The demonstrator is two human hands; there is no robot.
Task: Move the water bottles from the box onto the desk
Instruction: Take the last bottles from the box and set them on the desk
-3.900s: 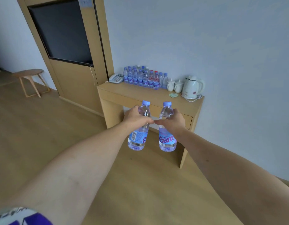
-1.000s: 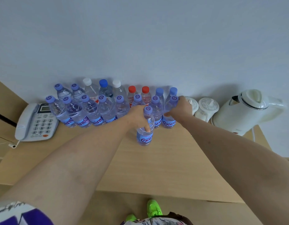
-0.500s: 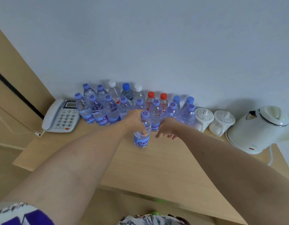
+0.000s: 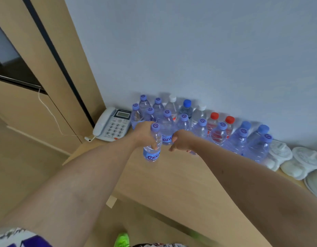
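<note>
My left hand [image 4: 145,134] grips a clear water bottle [image 4: 153,150] with a purple cap and a blue label, upright at the left part of the wooden desk [image 4: 172,179]. Whether its base touches the desk I cannot tell. My right hand [image 4: 180,140] hovers just to its right, fingers loosely curled and holding nothing. Behind both hands stand several bottles in rows [image 4: 225,132] against the wall, most with purple caps, two with red caps, one with a dark blue cap. The box is out of view.
A white desk phone [image 4: 113,124] sits at the desk's back left corner, its cord trailing off the edge. Two white lidded cups [image 4: 280,154] stand right of the bottles. A wooden cabinet [image 4: 47,77] rises on the left.
My right hand has let go of its bottle in the back row and drawn back towards the left hand. The left hand carried its bottle leftwards along the desk.
</note>
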